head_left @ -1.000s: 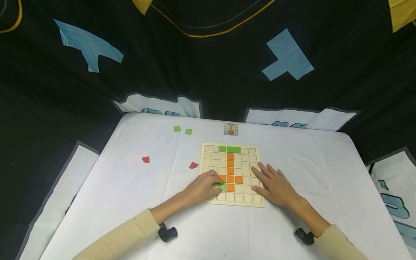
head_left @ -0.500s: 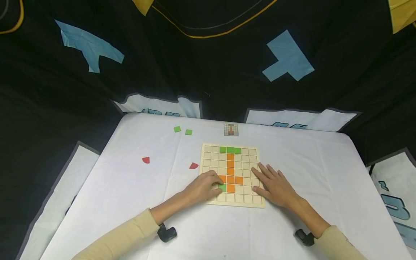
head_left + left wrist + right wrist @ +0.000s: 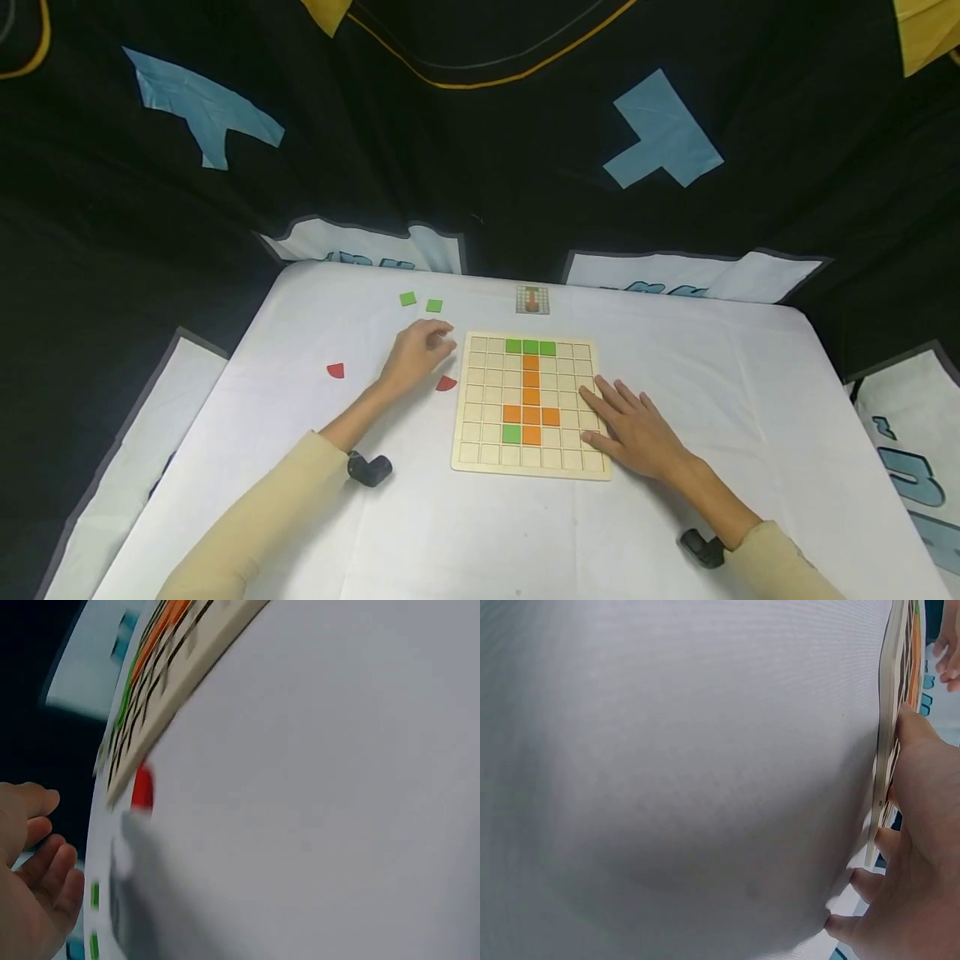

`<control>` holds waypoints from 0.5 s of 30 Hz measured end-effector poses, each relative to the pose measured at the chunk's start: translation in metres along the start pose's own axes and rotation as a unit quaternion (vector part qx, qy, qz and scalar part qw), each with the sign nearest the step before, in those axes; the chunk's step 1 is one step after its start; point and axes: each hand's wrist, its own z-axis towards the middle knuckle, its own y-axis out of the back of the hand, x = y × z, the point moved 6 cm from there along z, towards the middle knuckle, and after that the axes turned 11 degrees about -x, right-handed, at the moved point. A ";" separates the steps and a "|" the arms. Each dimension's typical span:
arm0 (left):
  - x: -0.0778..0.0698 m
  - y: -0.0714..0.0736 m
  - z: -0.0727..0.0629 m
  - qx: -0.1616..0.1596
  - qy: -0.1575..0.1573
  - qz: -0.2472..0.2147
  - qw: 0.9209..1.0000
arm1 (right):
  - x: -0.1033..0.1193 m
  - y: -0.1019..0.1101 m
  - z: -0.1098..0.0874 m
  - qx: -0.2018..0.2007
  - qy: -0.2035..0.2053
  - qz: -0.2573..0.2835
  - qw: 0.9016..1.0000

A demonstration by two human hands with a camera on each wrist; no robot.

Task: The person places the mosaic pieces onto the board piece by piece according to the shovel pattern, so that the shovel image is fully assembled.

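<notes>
In the head view my left hand hovers left of the wooden grid board, fingers loosely bent and holding nothing. Two loose green square tiles lie just beyond it, and a red quarter-round piece sits beside the board, close to this hand. On the board, orange tiles make a column with a short crossbar. A green row tops the column, and a single green tile fills a cell at lower left. My right hand rests spread on the board's right edge.
A small pattern card lies behind the board. Another red piece is farther left on the white tablecloth. A black curtain hangs along the table's back edge.
My left hand has left the green tile at the board's lower left and moved up and leftward off the board. That tile stays in its cell. The right hand has not moved.
</notes>
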 end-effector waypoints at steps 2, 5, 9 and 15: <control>0.012 0.009 0.012 -0.021 0.016 -0.001 1.000 | -0.001 0.000 0.000 -0.002 0.000 -0.001 1.000; 0.030 0.019 0.027 -0.041 0.047 0.001 0.998 | -0.001 0.001 0.000 -0.004 -0.001 0.001 1.000; 0.050 0.026 0.042 -0.044 0.080 0.020 0.996 | 0.000 0.003 -0.001 -0.012 0.001 0.001 1.000; 0.066 0.026 0.057 -0.036 0.100 0.066 0.992 | 0.002 0.003 0.000 -0.013 0.001 0.000 1.000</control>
